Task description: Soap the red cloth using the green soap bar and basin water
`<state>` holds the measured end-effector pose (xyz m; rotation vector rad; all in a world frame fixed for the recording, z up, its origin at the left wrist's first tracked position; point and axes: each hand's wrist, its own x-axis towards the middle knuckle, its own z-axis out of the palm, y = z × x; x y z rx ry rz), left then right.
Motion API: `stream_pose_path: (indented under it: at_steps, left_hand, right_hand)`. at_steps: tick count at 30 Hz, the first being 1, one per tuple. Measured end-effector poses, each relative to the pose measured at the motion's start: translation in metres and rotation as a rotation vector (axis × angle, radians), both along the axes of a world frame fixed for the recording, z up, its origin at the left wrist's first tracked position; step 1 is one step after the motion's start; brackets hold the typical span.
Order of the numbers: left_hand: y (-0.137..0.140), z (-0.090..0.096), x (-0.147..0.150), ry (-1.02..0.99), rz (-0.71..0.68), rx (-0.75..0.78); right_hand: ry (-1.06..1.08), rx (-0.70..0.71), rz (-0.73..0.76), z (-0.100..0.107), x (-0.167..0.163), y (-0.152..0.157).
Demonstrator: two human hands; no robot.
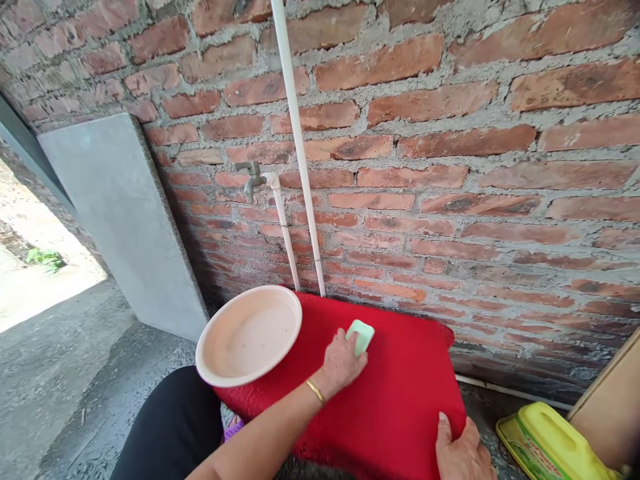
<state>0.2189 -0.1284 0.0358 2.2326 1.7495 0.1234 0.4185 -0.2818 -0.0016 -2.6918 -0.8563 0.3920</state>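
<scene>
L hand (344,361) clamping grn bar (365,333) mid cloth (400,393); R hand (464,455) @ edge, grip unclear.

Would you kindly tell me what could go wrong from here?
The pale basin seems to overhang the left end of the red cloth, so the nearby knee might bump it. The right hand is at the cloth's right edge; a tug could drag the basin. The pale green block in the left hand might slip if gripped loosely.
</scene>
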Motion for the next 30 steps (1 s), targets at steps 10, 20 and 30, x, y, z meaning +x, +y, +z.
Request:
stream_pose_path:
  at_steps: [10, 20, 30]
  left_hand:
    - [0.005, -0.004, 0.031, 0.009, 0.007, 0.023]
    - [0.030, 0.008, -0.001, -0.001, 0.075, 0.057]
    - [0.006, -0.002, 0.065, 0.002, -0.030, -0.001]
  right_hand:
    - [0.003, 0.007, -0.024, -0.010, 0.007, 0.001]
    - [0.051, -0.061, -0.020, 0.007, 0.000, 0.001]
    - [0.031, -0.075, -0.016, 0.008, -0.001, 0.002]
